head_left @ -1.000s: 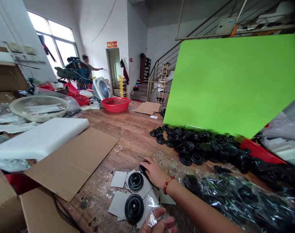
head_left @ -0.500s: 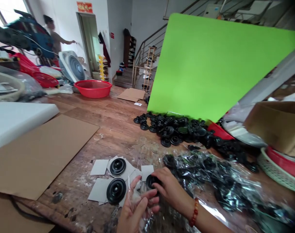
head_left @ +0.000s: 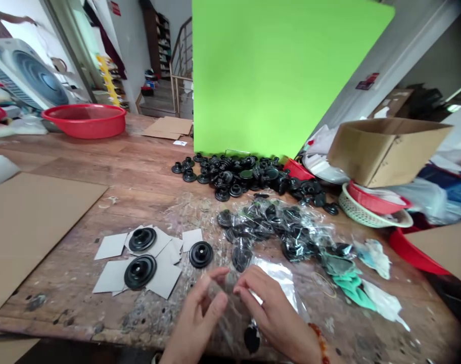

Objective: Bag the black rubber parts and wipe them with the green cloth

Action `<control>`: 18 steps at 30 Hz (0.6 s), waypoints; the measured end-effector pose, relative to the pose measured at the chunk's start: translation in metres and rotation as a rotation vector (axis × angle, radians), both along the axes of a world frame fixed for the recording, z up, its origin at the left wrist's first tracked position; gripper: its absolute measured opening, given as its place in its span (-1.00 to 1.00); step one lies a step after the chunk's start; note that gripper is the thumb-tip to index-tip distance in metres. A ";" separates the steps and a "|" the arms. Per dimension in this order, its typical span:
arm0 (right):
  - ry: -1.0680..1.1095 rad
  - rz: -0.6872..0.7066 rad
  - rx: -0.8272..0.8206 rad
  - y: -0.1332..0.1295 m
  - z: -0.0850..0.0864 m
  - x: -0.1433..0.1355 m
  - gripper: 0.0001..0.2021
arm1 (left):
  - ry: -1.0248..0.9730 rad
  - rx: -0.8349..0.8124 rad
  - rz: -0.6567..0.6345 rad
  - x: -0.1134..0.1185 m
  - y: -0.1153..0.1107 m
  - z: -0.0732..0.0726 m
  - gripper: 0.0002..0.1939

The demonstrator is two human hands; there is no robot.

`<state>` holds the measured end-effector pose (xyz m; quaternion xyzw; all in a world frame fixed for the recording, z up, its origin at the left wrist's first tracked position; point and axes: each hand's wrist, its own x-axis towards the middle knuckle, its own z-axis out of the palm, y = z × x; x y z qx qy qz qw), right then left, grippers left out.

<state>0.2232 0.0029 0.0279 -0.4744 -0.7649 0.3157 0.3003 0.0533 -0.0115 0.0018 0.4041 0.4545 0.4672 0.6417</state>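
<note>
In the head view, the right hand (head_left: 270, 306) pinches clear film (head_left: 227, 316); the left hand (head_left: 202, 311) curls loosely beside it, its grip unclear. Bagged black parts (head_left: 261, 225) crowd the space ahead, below a green board (head_left: 276, 76). Left of the hands lie 3 black discs (head_left: 140, 271), 2 on grey cards (head_left: 164, 280). The near table edge (head_left: 82, 337) runs close; bare wood (head_left: 139, 172) opens far left. The film hangs between both hands.
</note>
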 end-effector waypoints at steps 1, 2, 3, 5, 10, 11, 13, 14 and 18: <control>-0.046 0.020 0.051 -0.004 0.000 0.005 -0.72 | 0.039 -0.008 0.007 0.001 0.002 0.000 -0.56; -0.074 0.032 0.079 -0.007 -0.001 0.010 -0.71 | 0.052 -0.042 0.009 0.002 0.005 0.000 -0.58; -0.081 0.033 0.085 -0.009 -0.001 0.014 -0.70 | 0.047 -0.093 0.007 0.004 0.007 0.000 -0.60; -0.029 0.024 0.064 -0.011 -0.003 0.021 -0.74 | 0.036 -0.176 -0.001 0.008 0.011 -0.001 -0.64; 0.094 -0.046 -0.005 -0.009 -0.007 0.029 -0.80 | 0.074 -0.098 -0.099 0.009 0.013 0.008 -0.73; 0.064 -0.043 -0.002 -0.009 -0.008 0.028 -0.80 | 0.053 -0.080 -0.123 0.008 0.014 0.010 -0.68; -0.002 -0.002 0.023 -0.009 -0.010 0.025 -0.77 | 0.021 -0.077 -0.150 0.005 0.015 0.013 -0.57; -0.020 0.020 0.030 -0.008 -0.011 0.022 -0.74 | 0.031 -0.083 -0.154 0.004 0.015 0.013 -0.54; 0.116 0.020 -0.031 -0.002 -0.011 0.011 -0.66 | 0.164 -0.097 -0.077 -0.001 0.015 -0.001 -0.67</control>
